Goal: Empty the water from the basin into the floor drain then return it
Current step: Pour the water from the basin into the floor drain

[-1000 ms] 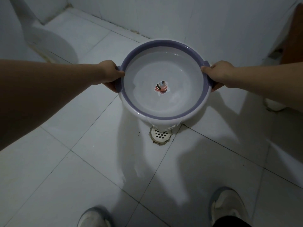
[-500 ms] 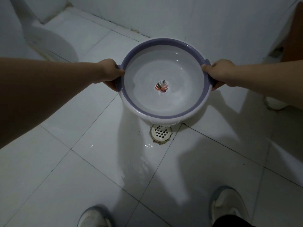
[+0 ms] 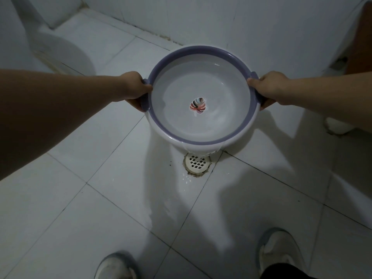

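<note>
Water (image 3: 201, 151) is running in a thin sheet over the near lip of the basin (image 3: 201, 135) as I am watching through the head camera. I am seeing the basin being held in the air above the tiled floor (image 3: 100, 198), tilting toward the near side, its low edge hanging just over the floor drain (image 3: 197, 162). The left hand (image 3: 134, 88) is clenching the purple handle on the basin's left side, thumb lying over the rim and fingers curling underneath. The right hand (image 3: 269, 87) is grasping the matching handle on the right in the same way. Both arms are stretching out from the near edges of the view.

The basin is white with a purple rim, and a small striped leaf-shaped sticker (image 3: 197, 106) is sitting at the centre of its bottom. Some water is possibly pooling inside toward the near wall, though the dim light is making that hard to judge. Wet streaks and droplets are shining on the tiles near the drain and trailing toward me. Two pale shoes, the left shoe (image 3: 115, 265) and the right shoe (image 3: 278, 252), are standing at the near edge. A white toilet base (image 3: 60, 53) is showing at far left, and a brown panel (image 3: 360, 41) at far right.
</note>
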